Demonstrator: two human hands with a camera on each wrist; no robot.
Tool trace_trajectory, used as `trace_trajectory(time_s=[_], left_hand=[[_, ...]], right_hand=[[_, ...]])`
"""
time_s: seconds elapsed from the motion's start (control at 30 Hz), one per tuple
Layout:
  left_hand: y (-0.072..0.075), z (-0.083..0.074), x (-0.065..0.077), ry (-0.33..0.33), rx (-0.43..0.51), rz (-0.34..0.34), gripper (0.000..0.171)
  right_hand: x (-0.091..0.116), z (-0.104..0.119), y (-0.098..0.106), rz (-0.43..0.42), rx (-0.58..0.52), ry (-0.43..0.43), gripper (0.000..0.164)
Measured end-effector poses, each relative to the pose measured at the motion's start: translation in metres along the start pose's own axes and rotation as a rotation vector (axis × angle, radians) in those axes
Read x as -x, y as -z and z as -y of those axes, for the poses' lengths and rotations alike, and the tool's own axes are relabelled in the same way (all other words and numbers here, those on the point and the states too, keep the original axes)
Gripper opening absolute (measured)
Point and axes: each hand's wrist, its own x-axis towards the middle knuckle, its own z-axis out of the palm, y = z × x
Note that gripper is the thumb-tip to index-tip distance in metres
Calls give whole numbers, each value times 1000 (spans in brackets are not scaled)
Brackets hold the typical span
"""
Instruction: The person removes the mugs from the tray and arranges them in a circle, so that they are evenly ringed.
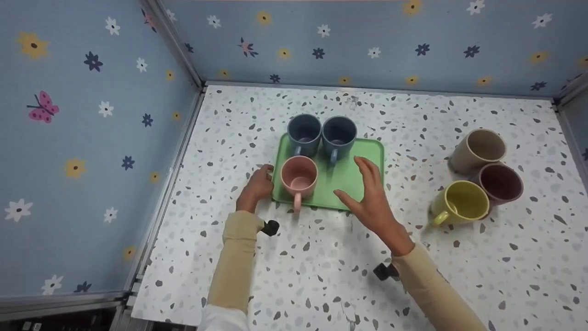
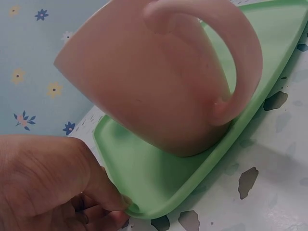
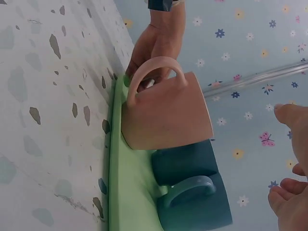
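A green tray (image 1: 337, 177) bears a pink mug (image 1: 298, 177) at its front left and two blue mugs, one blue mug (image 1: 304, 133) at the back left and another blue mug (image 1: 339, 136) beside it. My left hand (image 1: 257, 186) pinches the tray's left edge near the front corner; in the left wrist view the thumb (image 2: 113, 195) lies over the rim with fingers curled below. Over the tray's right part is my right hand (image 1: 371, 202), thumb and fingers spread apart and holding nothing. Both blue mugs' handles and the pink mug's handle (image 2: 245, 72) point toward me.
To the right on the speckled table (image 1: 312, 276) stand a beige mug (image 1: 475, 149), a maroon mug (image 1: 500, 184) and a yellow mug (image 1: 459, 202), grouped close together. Flowered blue wall panels (image 1: 344, 46) border the table at the back and left.
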Motion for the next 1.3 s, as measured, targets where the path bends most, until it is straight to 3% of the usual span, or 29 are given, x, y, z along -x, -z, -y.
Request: trace_trajectory(time_s=[0.47, 0.93, 1.3], left_hand=[[-1, 3, -2, -1, -14, -11, 55], [-1, 3, -4, 5, -27, -10, 55], [0, 3, -4, 10, -27, 11, 54]], right_hand=[[-8, -12, -49, 176, -29, -29, 91], [-21, -16, -70, 241, -15, -84, 103], [-35, -9, -81, 312, -84, -122, 108]])
